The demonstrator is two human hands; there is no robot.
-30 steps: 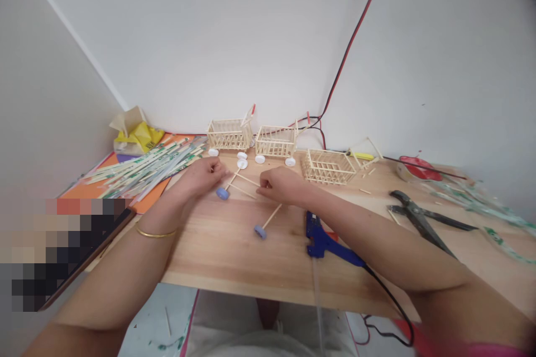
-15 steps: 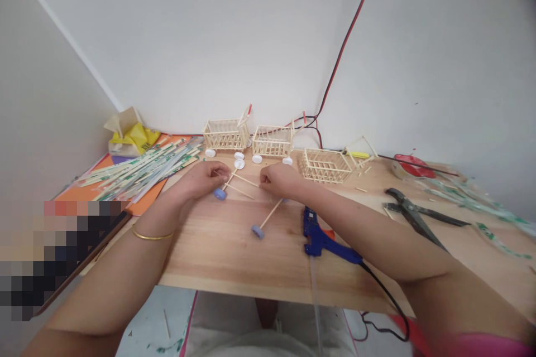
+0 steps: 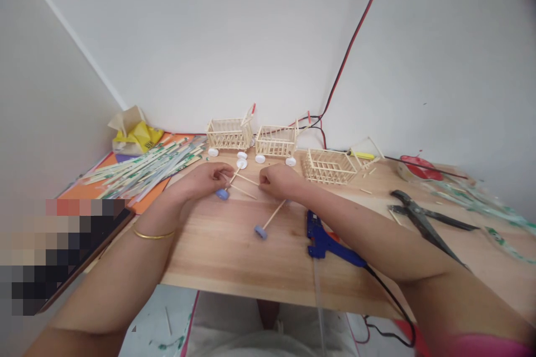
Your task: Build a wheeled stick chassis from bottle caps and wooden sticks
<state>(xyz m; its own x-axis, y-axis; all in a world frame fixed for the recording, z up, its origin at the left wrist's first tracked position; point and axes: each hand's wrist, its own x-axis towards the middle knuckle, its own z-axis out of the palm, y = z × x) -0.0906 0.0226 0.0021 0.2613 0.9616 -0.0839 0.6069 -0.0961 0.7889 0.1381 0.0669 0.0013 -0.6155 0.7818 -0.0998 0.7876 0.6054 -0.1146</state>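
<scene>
The wooden tabletop (image 3: 218,262) is light tan, streaked with pinkish-brown grain. A thin wooden stick (image 3: 275,213) is pale cream, and the round wheel (image 3: 260,232) at its end is dusty blue. The slatted wooden-stick carts (image 3: 230,136) are cream with round white wheels (image 3: 213,153) and red-tipped handles (image 3: 253,108). Green print patterns the long clear-wrapped sticks (image 3: 154,164) over a bright orange sheet (image 3: 148,198). The pistol-shaped glue gun (image 3: 320,242) is deep blue; the metal pliers (image 3: 414,215) are black. A slim bangle (image 3: 153,236) is gold.

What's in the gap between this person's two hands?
In the head view, thin wooden sticks are between the left hand and the right hand; one has a white wheel at its far end.
</scene>
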